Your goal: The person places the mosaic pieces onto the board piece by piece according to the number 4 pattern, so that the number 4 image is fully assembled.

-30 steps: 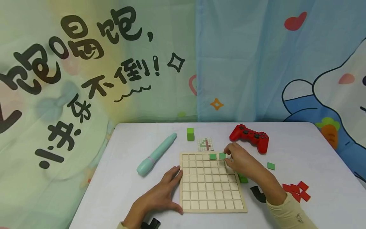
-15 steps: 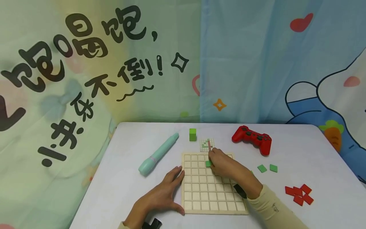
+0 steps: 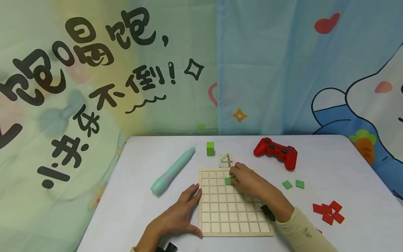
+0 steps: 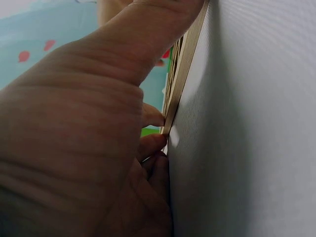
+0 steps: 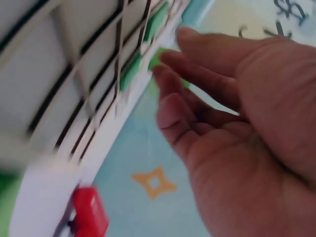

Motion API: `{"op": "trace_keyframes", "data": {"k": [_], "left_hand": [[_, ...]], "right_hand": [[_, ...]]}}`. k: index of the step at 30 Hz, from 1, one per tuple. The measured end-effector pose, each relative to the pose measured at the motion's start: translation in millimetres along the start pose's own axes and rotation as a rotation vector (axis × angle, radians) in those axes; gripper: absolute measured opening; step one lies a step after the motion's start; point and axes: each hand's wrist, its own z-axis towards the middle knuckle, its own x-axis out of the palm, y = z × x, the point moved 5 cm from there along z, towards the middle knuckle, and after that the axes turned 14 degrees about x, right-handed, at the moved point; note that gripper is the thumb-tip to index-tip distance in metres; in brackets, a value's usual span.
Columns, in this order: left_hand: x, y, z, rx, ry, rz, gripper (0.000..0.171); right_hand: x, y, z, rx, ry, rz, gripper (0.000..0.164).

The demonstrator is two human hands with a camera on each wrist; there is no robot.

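Note:
A wooden grid board (image 3: pixel 223 210) lies on the white table. My left hand (image 3: pixel 180 216) rests against its left side, thumb at the lower corner and fingers spread along the edge; the left wrist view shows these fingers (image 4: pixel 152 144) touching the wood. My right hand (image 3: pixel 248 182) hovers over the board's upper part, beside a green square tile (image 3: pixel 227 181) in the second row. In the right wrist view my right hand (image 5: pixel 217 98) has thumb and fingertips apart, with no tile seen between them. Green tiles (image 5: pixel 131 71) sit in the board there. The right hand hides other top-row cells.
Behind the board lie a small printed grid card (image 3: pixel 226 160), a green block (image 3: pixel 210 148) and a red game controller (image 3: pixel 275 153). A mint-green stick-shaped object (image 3: pixel 172 171) is at left. Loose green tiles (image 3: pixel 287 184) and several red tiles (image 3: pixel 327 209) lie at right.
My right hand has moved left from the board's upper right corner, and a green tile now shows in the second row. Its fingers have parted slightly. My left hand stays put.

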Motion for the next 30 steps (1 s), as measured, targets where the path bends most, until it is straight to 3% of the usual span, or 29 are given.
{"op": "trace_keyframes", "data": {"k": [6,8,13,17,22,30], "left_hand": [[2.5,-1.0,-0.4,0.011,-0.006,-0.005,0.143],[2.2,-0.2,-2.1,0.015,-0.011,0.0,0.143],[2.5,1.5,-1.5,0.029,-0.018,0.0,0.143],[2.0,0.6,0.4,0.036,-0.024,-0.012,0.143],[1.6,-1.1,1.1,0.042,-0.024,0.004,0.142],[2.3,0.2,0.2,0.012,-0.006,0.01,0.143]], "right_hand": [[-37,-43,-42,0.165,-0.165,0.119,0.022],[-45,-59,-56,0.224,-0.186,0.144,0.025],[-52,-97,-82,0.276,-0.216,0.141,0.024],[-41,-118,-84,0.306,-0.157,0.149,0.025],[-26,-129,-82,0.336,-0.056,0.146,0.03],[-19,-132,-83,0.321,-0.029,0.137,0.034]]}}
